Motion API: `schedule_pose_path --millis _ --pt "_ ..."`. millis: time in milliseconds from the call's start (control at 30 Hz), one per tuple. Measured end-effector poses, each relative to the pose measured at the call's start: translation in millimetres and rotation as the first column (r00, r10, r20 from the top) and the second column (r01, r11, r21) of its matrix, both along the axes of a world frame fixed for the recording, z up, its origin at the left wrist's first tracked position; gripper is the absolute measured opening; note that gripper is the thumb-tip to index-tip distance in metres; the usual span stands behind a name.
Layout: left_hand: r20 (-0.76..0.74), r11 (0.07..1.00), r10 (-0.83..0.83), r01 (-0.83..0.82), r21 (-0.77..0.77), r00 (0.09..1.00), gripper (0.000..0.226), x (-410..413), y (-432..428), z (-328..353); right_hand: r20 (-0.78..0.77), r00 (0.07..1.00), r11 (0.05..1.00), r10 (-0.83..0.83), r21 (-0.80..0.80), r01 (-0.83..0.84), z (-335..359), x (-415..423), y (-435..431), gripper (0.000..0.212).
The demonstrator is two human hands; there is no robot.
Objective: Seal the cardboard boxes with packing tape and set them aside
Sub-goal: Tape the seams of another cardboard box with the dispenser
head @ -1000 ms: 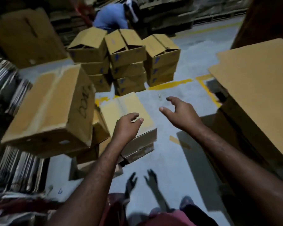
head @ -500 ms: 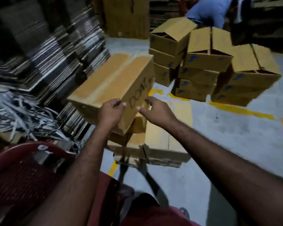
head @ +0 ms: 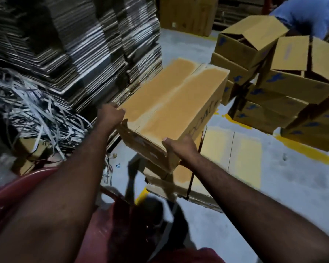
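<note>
A long cardboard box (head: 171, 99) with its top flaps closed lies tilted on a low pile of flattened boxes (head: 217, 168). My left hand (head: 110, 115) grips its near left corner, fingers curled over the top edge. At the near right corner my right hand (head: 180, 149) holds the box, thumb on top and fingers down the side. Black handwriting runs along the box's right side. No tape roll shows.
Open boxes with blue marks (head: 285, 80) are stacked at the right, a person in a blue shirt (head: 310, 16) bent behind them. Tall stacks of flat cardboard (head: 84, 44) and a tangle of white strapping (head: 36, 107) fill the left. A red chair (head: 17, 188) is below me.
The view swung left, away from the open floor. Both hands went from free in the air to the long box, and now hold its near corners.
</note>
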State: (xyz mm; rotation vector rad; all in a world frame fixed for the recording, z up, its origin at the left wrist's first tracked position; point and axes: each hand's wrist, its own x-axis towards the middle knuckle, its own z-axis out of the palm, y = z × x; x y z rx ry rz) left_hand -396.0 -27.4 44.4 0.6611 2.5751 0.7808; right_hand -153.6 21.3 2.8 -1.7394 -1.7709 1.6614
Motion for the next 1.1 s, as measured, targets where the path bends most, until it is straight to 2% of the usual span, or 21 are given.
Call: schedule_pose_path --millis 67,200,267,333,367,467,567,633,700,767,833,967,1100 --pt "-0.015 0.998 -0.018 0.017 -0.062 1.000 0.053 -13.9 12.0 -14.1 -0.001 0.999 0.998 -0.032 -0.045 0.032 -10.7 -10.4 5.3 0.090" --pt "0.009 0.982 -0.054 0.055 -0.179 0.999 0.062 -28.8 21.3 -38.4 0.038 0.999 0.996 0.007 -0.091 -0.003 -23.4 -18.3 14.4 0.084" --pt "0.025 0.985 -0.042 0.045 -0.164 0.999 0.067 -34.6 21.9 -42.5 0.012 1.000 0.991 -0.001 -0.133 0.002 -23.9 -17.3 17.0 0.066" --pt "0.078 0.993 -0.037 0.046 -0.107 0.996 0.072 -35.9 24.0 -40.0 -0.017 0.998 0.984 -0.068 -0.168 0.064 -24.2 -12.0 20.0 0.033" --pt "0.126 0.998 -0.054 0.058 -0.035 0.991 0.070 -35.7 26.0 -39.9 -0.025 0.994 0.981 -0.108 -0.164 0.102 -22.1 -6.6 22.8 0.030" --pt "0.280 0.981 -0.075 0.020 0.192 0.957 0.061 -17.6 33.5 -30.8 -0.023 0.988 0.988 -0.151 -0.024 0.151 -4.5 14.8 34.1 0.052" --pt "0.340 0.921 -0.080 -0.062 0.385 0.937 0.070 7.6 57.2 -21.9 -0.098 0.982 0.960 -0.160 0.218 0.178 20.8 36.0 56.9 0.101" --pt "0.366 0.889 -0.068 -0.111 0.445 0.928 0.066 25.1 76.8 -12.8 -0.111 0.982 0.916 -0.151 0.357 0.181 42.2 48.8 70.3 0.107" --pt "0.372 0.865 -0.078 -0.123 0.487 0.925 0.058 40.7 96.5 -4.2 -0.047 0.988 0.880 -0.150 0.449 0.155 61.4 65.4 80.7 0.096" --pt "0.334 0.847 -0.113 -0.085 0.525 0.936 0.049 57.9 112.6 6.6 0.032 0.984 0.826 -0.175 0.548 0.129 81.4 84.6 83.3 0.069" --pt "0.301 0.823 -0.141 -0.057 0.564 0.943 0.044 77.0 128.6 16.7 0.048 0.966 0.764 -0.254 0.622 0.170 96.6 107.0 82.2 0.054" --pt "0.220 0.735 -0.274 0.056 0.676 0.936 0.029 136.0 155.3 43.1 0.068 0.913 0.670 -0.403 0.701 0.244 123.7 159.0 70.6 0.048" --pt "0.161 0.677 -0.368 0.145 0.722 0.916 0.026 205.9 174.6 79.5 0.020 0.831 0.546 -0.556 0.762 0.347 161.9 216.4 44.5 0.045"
